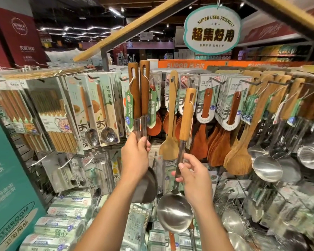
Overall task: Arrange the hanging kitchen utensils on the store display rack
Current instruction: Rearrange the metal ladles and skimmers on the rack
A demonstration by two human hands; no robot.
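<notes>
1. The left hand point(134, 156) is raised in front of the display rack point(105, 57), fingers curled round the metal shafts of two dark wood-handled utensils point(139, 95), held upright side by side with the handle ends topmost.
2. Each of those two handles has a slot near its top with a string loop through it; green paper tags point(129, 105) hang down beside the handles. A broad dark metal blade shows below the left wrist — it appears to belong to one of the pair, though the join is hidden by the hand.
3. The right hand point(192, 178) pinches the steel shaft of a ladle point(174, 212) between thumb and fingers, just below its light wooden handle point(187, 113). The ladle stands nearly upright, leaning slightly right, its polished bowl lowest and nearest the camera.
4. Between the two hands, farther back, a pale wooden spatula point(170, 124) hangs from a hook.
5. To the left on the rack hang carded spoons point(100, 109) and packs of chopsticks point(49, 113).
6. To the right hang carded wooden rice paddles point(205, 109), then bare wooden spoons point(239, 153), and farther right steel ladles point(266, 165) on hooks.
7. Overhead, a cloud-shaped sign point(212, 29) reads "SUPER USER-FRIENDLY" — it hangs from the slanted wooden frame of the rack.
</notes>
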